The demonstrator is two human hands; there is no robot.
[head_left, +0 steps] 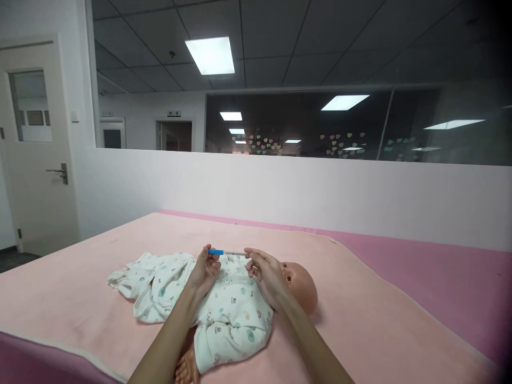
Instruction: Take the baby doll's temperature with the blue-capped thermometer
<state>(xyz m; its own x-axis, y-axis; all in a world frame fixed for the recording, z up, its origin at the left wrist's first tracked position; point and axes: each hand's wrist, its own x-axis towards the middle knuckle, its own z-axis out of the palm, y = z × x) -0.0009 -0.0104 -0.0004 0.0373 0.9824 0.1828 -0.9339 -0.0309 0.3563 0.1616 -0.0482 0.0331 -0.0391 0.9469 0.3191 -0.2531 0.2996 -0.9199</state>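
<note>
Left hand [205, 268] and right hand [267, 272] are pinching a thin blue-capped glass thermometer [226, 253] by its ends above a doll in a white printed romper [232, 309]

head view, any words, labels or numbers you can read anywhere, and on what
No text is readable.
Sign above the far doorway: too small and blurred.
Prints on the doll's white romper: small pictures, no legible words.
Thin blue-ended stick held by both hands: markings too fine to read.

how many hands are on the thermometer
2: the left hand pinches the blue end of the thermometer, the right hand its clear end, above the doll.
</note>
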